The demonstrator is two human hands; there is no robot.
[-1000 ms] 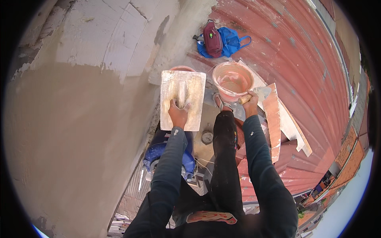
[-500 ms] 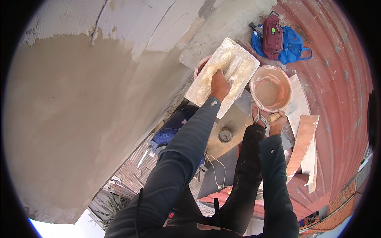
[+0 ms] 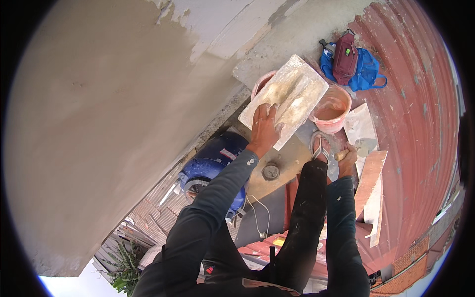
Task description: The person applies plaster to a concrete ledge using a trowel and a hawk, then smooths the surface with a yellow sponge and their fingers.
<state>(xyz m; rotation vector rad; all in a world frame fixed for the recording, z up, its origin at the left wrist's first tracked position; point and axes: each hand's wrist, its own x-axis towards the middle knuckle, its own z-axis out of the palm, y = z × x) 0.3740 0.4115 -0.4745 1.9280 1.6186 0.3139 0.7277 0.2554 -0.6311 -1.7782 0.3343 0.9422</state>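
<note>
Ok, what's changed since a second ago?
The left hand slid from the handle of the plastering float toward its near edge, grip loosened. The right hand drew back from the right pink bucket, still gripping the trowel. The float has turned clockwise, more than the view. The bucket, maroon waist pack and blue bag stayed.

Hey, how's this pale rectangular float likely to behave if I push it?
The float is probably stiff, since its edges look straight. It might tip or swivel, as the left hand sits toward its near end.
</note>
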